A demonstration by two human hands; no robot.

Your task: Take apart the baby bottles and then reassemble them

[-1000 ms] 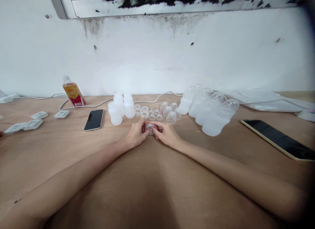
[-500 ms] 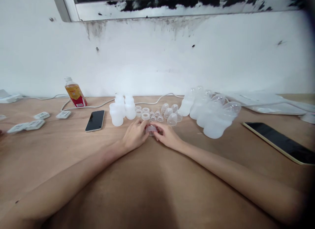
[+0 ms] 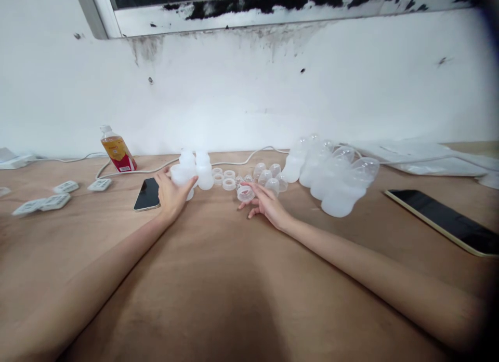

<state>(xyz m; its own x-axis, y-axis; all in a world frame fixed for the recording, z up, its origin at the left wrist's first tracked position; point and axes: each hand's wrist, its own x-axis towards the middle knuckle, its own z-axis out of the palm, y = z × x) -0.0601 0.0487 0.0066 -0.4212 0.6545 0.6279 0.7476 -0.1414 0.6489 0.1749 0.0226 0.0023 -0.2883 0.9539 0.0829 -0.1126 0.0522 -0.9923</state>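
My left hand (image 3: 171,195) is around a frosted white bottle (image 3: 181,175) at the front of the left bottle group, thumb on one side and fingers on the other. My right hand (image 3: 265,203) holds a small clear ring-shaped part (image 3: 245,193) with its upper fingers, while its lower fingers are spread. Just behind it stand clear rings (image 3: 229,183), small clear domes partly hidden by the hand, and larger clear domes (image 3: 265,177). More frosted bottles (image 3: 204,176) stand beside the left hand.
Frosted bottles with clear domes on top (image 3: 337,196) stand at right. Phones lie at left (image 3: 147,195) and far right (image 3: 444,220). A drink bottle (image 3: 119,153), white square pieces (image 3: 55,201), a cable (image 3: 249,158) and plastic bags (image 3: 421,159) lie along the wall side.
My left hand has left the clear part and moved left to a frosted bottle. My right hand keeps the clear part, now slightly farther forward, with its lower fingers spread.
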